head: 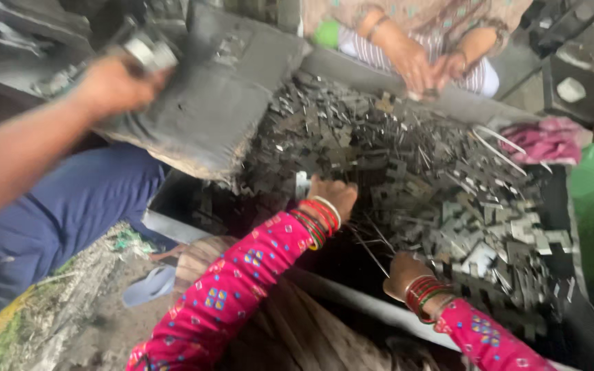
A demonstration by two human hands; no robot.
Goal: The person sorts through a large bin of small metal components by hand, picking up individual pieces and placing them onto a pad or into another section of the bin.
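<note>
Metal bits (407, 172) are heaped in a big dark pile, and everything else can be placed by that pile. The left hand (331, 196) is pressed into the near side of the pile, fingers curled down among the bits; what is gripped, if anything, cannot be told. The right hand (403, 275) is laid at the near edge of the pile, lower down, and its fingers are hidden, so wide or closed cannot be told. Bangles (317, 220) are worn on the left wrist.

Fingers could be cut, because the bits look thin and sharp and bare skin is pushed in among them. Bits could be knocked off the near edge if the pile is dug into too hard. Beyond the pile, another person's hands (424, 65) are busy, so hands could be bumped. Left of the pile, a third person's hand (115, 82) is held up with a shiny piece (149, 51).
</note>
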